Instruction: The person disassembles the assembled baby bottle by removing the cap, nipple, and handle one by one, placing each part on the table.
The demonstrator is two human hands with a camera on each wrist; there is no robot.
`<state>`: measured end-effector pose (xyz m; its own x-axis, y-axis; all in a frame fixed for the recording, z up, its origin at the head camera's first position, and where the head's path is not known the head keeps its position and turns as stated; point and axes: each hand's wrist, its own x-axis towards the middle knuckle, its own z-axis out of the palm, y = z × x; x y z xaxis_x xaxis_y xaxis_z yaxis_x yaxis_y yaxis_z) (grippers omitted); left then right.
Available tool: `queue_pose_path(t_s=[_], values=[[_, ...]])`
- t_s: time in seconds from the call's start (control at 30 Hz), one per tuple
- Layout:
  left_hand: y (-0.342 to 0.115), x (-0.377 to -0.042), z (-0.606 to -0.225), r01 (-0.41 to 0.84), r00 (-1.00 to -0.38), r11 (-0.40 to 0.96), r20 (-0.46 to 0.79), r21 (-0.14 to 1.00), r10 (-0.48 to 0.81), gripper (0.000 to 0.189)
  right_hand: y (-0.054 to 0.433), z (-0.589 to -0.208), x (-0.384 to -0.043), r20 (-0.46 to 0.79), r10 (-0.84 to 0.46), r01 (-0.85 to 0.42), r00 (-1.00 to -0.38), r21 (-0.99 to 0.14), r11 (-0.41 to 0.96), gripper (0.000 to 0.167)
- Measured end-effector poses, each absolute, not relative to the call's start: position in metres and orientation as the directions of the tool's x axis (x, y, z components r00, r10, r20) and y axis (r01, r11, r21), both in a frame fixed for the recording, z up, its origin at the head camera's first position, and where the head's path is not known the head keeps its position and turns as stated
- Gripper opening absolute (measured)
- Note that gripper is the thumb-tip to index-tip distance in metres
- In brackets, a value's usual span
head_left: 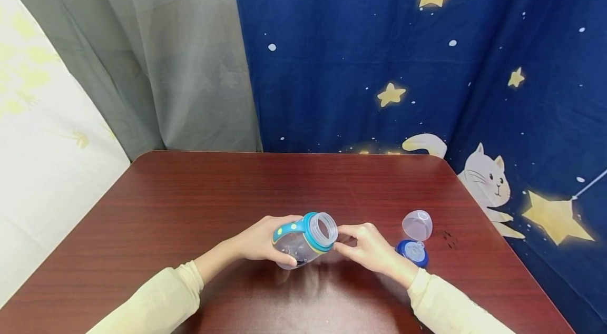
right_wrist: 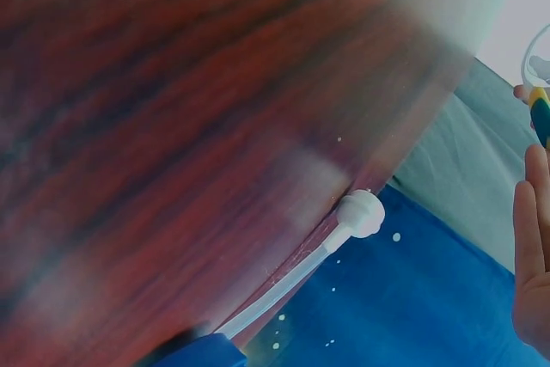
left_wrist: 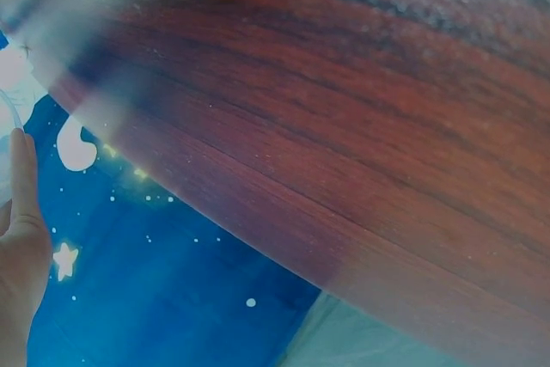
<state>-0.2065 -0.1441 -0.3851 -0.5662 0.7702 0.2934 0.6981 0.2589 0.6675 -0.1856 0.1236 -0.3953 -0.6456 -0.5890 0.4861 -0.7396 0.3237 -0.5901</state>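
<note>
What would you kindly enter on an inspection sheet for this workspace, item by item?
Surface: red-brown wood-grain table, glossy, with reflections.
Job's things: clear bottle with blue collar and handle, uncapped and tilted, mouth towards the right; blue lid and clear dome cap on the table at right; pale tube with a white knobbed end in the right wrist view.
Clutter: dark marks right of the cap; specks or stain, cannot tell.
Grippers: left hand grips the bottle; right hand is at its mouth, contact unclear.
Cables: nothing seen.
Surroundings: grey curtain, blue star-patterned curtain, white patterned cloth.
</note>
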Motion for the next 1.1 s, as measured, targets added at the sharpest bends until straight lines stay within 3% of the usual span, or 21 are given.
queue_pose_path(t_s=[1.1], values=[[-0.1457,-0.2068,-0.3901,0.699,-0.579,0.266,0.307,0.664,0.755,0.072,0.1316,-0.3925,-0.1863,0.506,-0.558,-0.736,-0.658,-0.591,0.332,0.018]])
